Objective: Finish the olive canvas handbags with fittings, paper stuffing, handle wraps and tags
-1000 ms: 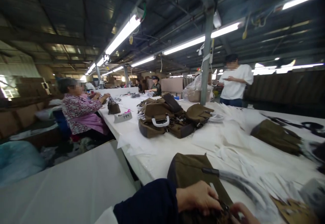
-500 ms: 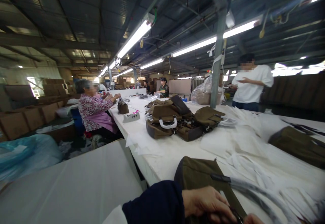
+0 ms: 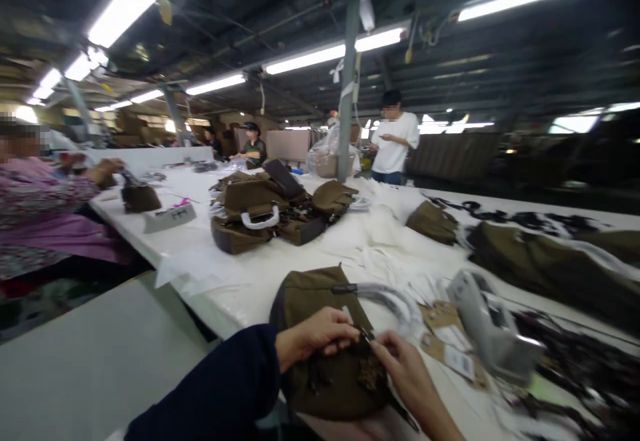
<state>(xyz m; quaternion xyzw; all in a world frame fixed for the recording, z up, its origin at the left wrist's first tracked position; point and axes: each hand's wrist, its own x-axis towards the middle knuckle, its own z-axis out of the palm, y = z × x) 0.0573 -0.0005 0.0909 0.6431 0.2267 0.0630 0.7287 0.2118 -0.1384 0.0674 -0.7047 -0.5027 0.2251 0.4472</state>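
Half of what matters sits low in the frame and is smeared by motion blur. Right side of the picture is the worst: pale curved part (image 3: 493, 331) and the dark tangle beyond it are hard to read. My right forearm is cut off by the bottom edge; my left arm shows only as a dark sleeve (image 3: 215, 394) from lower left.

Olive bag (image 3: 320, 334) lies flat on the white table (image 3: 240, 281), lower centre, hanging slightly over the near edge. Both my hands are on top of it, meeting at its middle. Its wrapped handle (image 3: 385, 294) arches just above and right of my fingers.

Left hand (image 3: 315, 338): fingers curled narrow, pinching a small dark fitting (image 3: 364, 336) on the bag's face. Right hand (image 3: 405, 371): thumb and forefinger closed on the same spot from the other side. Can't tell exactly what the fitting is, too small and dark.

Paper tags (image 3: 450, 348) lie just right of the bag. Pile of more olive bags (image 3: 270, 208) sits mid-table, well apart. Seated person in a patterned top (image 3: 40, 214) at left edge, partly cropped; another in a white shirt (image 3: 395, 148) stands far back.
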